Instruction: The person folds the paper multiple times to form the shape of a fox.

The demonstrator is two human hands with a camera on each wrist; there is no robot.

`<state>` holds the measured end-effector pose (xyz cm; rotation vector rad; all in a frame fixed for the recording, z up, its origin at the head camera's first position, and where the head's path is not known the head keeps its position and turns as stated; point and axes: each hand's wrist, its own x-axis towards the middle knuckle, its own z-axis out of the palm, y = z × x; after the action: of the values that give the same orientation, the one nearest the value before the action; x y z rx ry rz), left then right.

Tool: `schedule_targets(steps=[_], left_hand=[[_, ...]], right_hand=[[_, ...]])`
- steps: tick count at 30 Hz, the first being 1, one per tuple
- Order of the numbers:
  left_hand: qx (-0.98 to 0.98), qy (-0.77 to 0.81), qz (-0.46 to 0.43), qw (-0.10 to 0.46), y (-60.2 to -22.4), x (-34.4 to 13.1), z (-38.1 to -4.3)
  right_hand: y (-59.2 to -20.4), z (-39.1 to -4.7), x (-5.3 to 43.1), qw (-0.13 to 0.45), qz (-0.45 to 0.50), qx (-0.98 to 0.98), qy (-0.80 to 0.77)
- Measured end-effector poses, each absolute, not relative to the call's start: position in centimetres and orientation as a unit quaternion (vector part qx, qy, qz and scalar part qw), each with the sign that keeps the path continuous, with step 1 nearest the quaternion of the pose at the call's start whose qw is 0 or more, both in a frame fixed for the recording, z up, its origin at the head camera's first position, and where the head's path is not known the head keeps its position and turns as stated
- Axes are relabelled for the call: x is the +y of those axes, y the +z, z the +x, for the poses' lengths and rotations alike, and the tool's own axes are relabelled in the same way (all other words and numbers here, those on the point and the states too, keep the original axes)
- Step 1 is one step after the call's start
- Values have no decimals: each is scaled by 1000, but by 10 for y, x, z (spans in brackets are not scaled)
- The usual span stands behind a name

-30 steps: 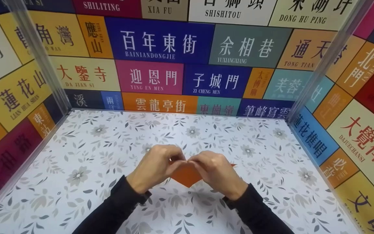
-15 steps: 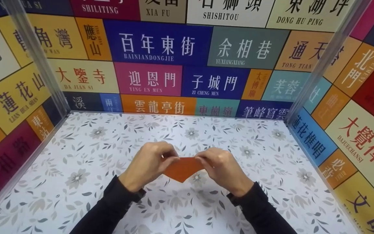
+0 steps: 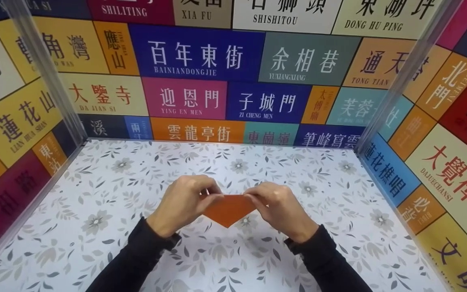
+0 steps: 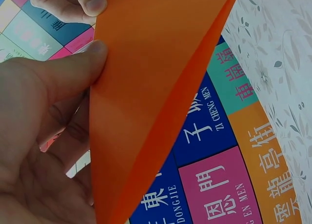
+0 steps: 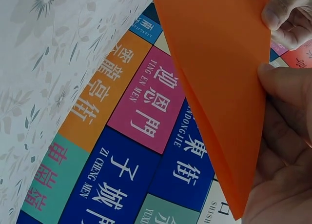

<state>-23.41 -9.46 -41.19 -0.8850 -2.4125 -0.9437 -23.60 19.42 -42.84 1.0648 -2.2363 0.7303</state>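
Observation:
An orange sheet of paper, folded into a triangle, hangs point-down between the two hands in the head view. My left hand pinches its top folded edge on the left between thumb and fingers. On the right of that same edge, my right hand pinches it likewise. The left wrist view shows the paper with two layers slightly apart along the lower edge; the left thumb presses its near face. In the right wrist view the right thumb lies against the paper.
A white tabletop printed with grey leaves and flowers lies below the hands. Around it stand a back wall, a left wall and a right wall, all covered in coloured blocks with Chinese lettering. Clear strips run up the corners.
The hands, close together at the middle of the paper's top edge a second ago, have moved apart along it. More of the orange paper shows between them. Over the last half second they barely moved.

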Motion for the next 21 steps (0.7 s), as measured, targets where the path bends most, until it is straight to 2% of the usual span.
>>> schedule_targets(steps=[6, 11, 21], left_hand=[[-864, -330, -317, 211, -409, -98, -235], [-863, -325, -304, 238, -405, -110, -237], [-863, -326, -295, 250, -400, -121, -240]], right_hand=[[-428, -240, 200, 279, 399, -832, 264], [-424, -247, 217, 304, 386, -833, 253], [-409, -252, 247, 334, 343, -845, 238]])
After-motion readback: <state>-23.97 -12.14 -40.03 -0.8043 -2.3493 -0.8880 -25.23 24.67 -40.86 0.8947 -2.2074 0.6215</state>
